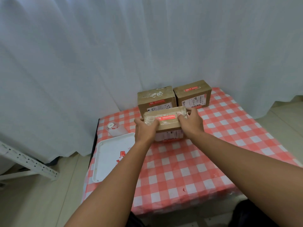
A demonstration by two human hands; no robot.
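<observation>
Brown cardboard parcel box (170,126), top wrapped in clear tape, with a long red label strip (166,118) running along that top. It sits mid-table, just in front of two other boxes, top tilted toward us; we can't tell if its base touches the cloth. Left hand (145,128) is clamped over the left end, fingers curled onto the taped top. Right hand (191,122) is curled round the right end, fingertips at the end of the strip; we can't tell whether they pinch the strip itself or only the box edge. Far side: a second brown cardboard box (155,99) with torn white label remnants on top. Right of it is a third brown cardboard box (192,94) with a short red sticker intact on top. On the left, a flat white rectangular plastic tray (105,167) holds a few red-and-white sticker scraps (122,154); beyond it stands a white roll of tape or labels (112,126). All of it is on a red-and-white checked tablecloth (196,161), white curtain (98,54) behind. Our read: the job is stripping labels off parcels. The scraps in the tray and the scuffed top of the second box suggest one is done. The strip on the held box looks whole, so this one is barely begun, and the third looks untouched. Left to do: peel this strip, drop it in the tray, then the third box.
</observation>
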